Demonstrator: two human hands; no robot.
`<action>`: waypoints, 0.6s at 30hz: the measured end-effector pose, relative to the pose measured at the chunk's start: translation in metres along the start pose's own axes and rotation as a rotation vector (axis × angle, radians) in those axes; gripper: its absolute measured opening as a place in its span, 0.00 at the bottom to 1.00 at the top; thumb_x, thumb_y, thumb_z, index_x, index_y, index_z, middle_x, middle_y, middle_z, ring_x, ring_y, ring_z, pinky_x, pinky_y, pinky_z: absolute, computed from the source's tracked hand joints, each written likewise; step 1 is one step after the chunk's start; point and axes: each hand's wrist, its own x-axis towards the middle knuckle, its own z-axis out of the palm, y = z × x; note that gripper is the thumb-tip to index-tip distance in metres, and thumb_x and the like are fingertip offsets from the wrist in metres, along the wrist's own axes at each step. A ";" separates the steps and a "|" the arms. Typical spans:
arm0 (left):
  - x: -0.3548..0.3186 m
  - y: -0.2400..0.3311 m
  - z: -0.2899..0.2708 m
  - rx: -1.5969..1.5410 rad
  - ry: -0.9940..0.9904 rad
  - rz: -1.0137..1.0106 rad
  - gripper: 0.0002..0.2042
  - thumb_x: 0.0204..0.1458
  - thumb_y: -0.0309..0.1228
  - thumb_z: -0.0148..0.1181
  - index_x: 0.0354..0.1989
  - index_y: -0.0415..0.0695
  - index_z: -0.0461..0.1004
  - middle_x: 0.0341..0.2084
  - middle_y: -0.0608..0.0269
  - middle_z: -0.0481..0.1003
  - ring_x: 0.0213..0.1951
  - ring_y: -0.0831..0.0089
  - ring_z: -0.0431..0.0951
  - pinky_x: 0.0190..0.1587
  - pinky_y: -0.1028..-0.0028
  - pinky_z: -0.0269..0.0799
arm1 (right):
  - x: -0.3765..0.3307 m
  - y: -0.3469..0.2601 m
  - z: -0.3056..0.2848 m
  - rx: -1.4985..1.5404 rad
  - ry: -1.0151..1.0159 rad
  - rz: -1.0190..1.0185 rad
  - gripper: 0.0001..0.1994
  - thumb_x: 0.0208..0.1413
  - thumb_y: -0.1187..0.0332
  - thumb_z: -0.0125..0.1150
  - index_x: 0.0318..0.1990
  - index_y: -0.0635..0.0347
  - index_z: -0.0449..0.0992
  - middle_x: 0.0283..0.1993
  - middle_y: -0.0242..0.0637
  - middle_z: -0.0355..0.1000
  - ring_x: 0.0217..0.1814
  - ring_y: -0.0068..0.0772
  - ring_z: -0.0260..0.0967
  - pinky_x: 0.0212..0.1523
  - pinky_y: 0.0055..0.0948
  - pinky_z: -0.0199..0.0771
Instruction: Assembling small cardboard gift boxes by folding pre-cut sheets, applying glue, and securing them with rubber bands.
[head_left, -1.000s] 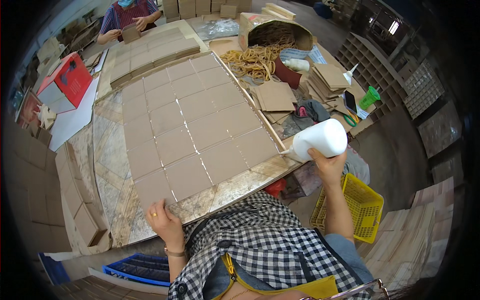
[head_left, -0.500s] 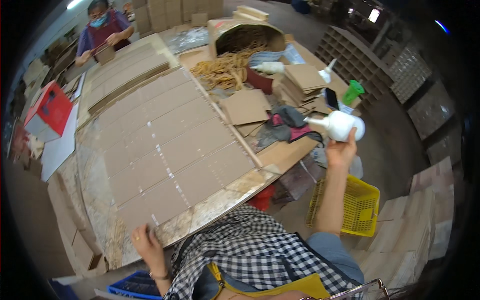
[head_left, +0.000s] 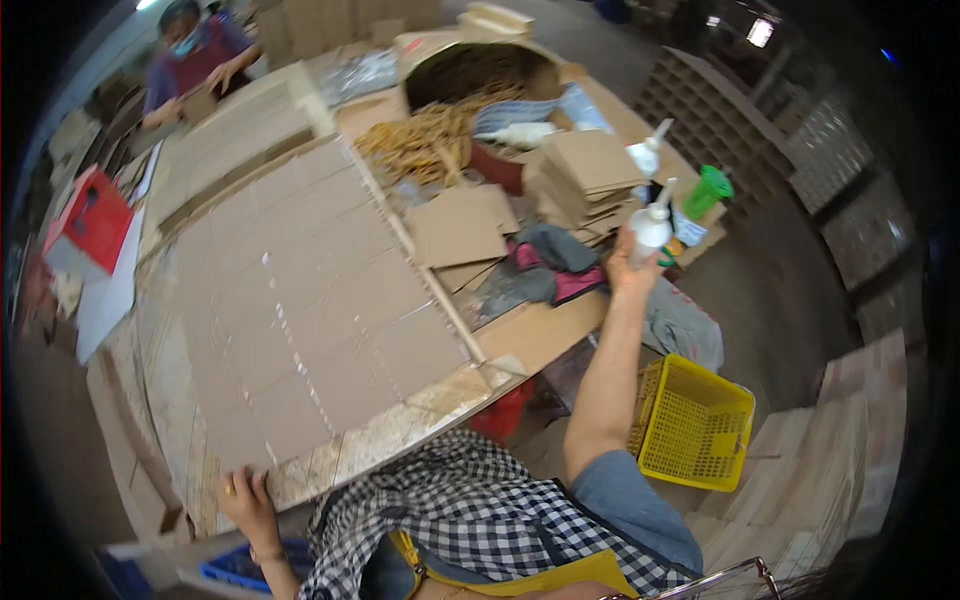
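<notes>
Bottle (head_left: 651,226) now lower, right hand (head_left: 628,270).

Wearer: black-and-white checked shirt (head_left: 470,510), short blue sleeve (head_left: 640,510) on the right arm at 5 o'clock, forearm bare below it. Yellow apron strap or bib (head_left: 520,580) at 6 o'clock. Left hand (head_left: 245,497) at 7 o'clock: ring on one finger, thin bracelet (head_left: 262,556) at the wrist.

Right arm stretched far forward, right hand (head_left: 632,268) closed in a grip, left hand (head_left: 243,497) resting flat, fingers spread
</notes>
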 end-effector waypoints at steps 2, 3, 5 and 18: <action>0.002 0.007 0.000 0.061 -0.035 -0.016 0.07 0.49 0.29 0.61 0.31 0.40 0.70 0.28 0.52 0.69 0.32 0.51 0.69 0.33 0.59 0.64 | 0.005 -0.017 0.000 0.063 -0.002 0.001 0.31 0.61 0.47 0.42 0.63 0.62 0.57 0.61 0.55 0.59 0.61 0.61 0.59 0.47 0.45 0.77; 0.000 0.002 0.008 0.088 -0.045 -0.018 0.08 0.50 0.30 0.60 0.28 0.41 0.68 0.25 0.52 0.68 0.30 0.52 0.68 0.31 0.58 0.63 | 0.005 -0.026 0.005 0.081 -0.008 -0.014 0.31 0.62 0.48 0.40 0.63 0.63 0.56 0.61 0.54 0.59 0.62 0.60 0.59 0.50 0.46 0.75; 0.003 0.005 0.006 0.140 -0.007 0.017 0.10 0.52 0.33 0.58 0.28 0.41 0.66 0.25 0.52 0.68 0.29 0.53 0.68 0.31 0.59 0.63 | 0.002 -0.036 0.014 0.106 -0.011 -0.034 0.30 0.64 0.49 0.35 0.64 0.65 0.55 0.62 0.53 0.60 0.63 0.58 0.59 0.55 0.50 0.71; 0.002 0.031 0.010 0.180 0.147 -0.036 0.12 0.55 0.34 0.57 0.26 0.39 0.65 0.23 0.54 0.66 0.27 0.55 0.67 0.29 0.61 0.64 | -0.191 0.151 0.002 -1.557 -0.221 -0.478 0.12 0.64 0.60 0.49 0.37 0.59 0.70 0.19 0.30 0.68 0.16 0.22 0.65 0.18 0.21 0.66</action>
